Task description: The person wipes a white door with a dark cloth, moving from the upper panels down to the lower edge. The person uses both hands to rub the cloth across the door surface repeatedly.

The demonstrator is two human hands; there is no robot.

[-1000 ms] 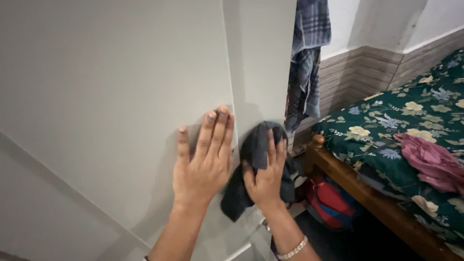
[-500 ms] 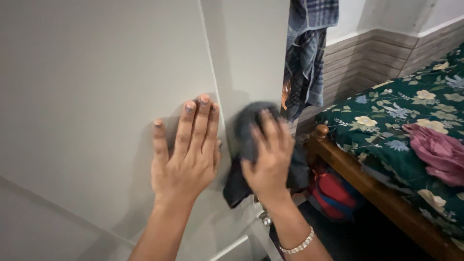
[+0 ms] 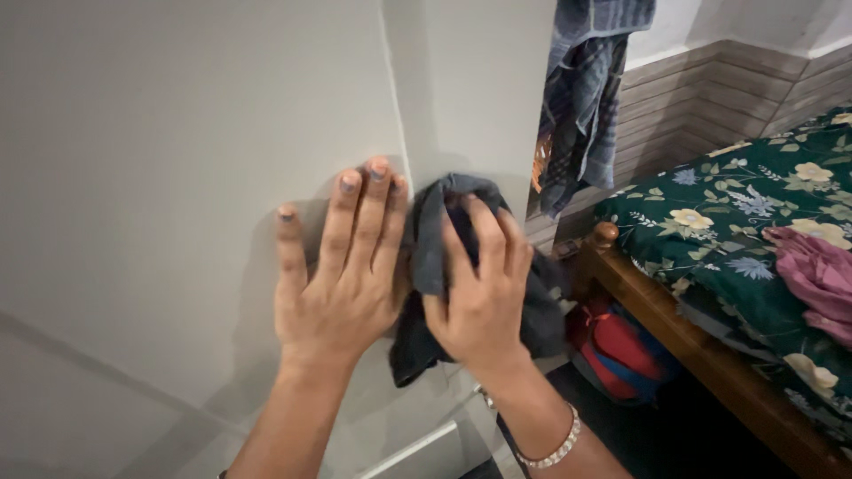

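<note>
— Panel first, far left: what do you have?

— I see a pale grey cabinet panel (image 3: 177, 177), and my left hand (image 3: 342, 279) lies flat on it, fingers straight and spread, gripping nothing, fingertips beside the vertical seam.

— And next to it?

— My right hand (image 3: 479, 297) is curled around a dark grey cloth (image 3: 424, 257), pressing it on the panel just right of the seam, touching the left hand. A beaded bracelet (image 3: 550, 448) circles that wrist.

— Further right?

— A checked towel (image 3: 586, 98) hangs, a red bag (image 3: 612, 350) sits under the wooden bed (image 3: 701, 350), and a pink garment (image 3: 821, 284) lies on the floral bedsheet (image 3: 737, 222).
</note>
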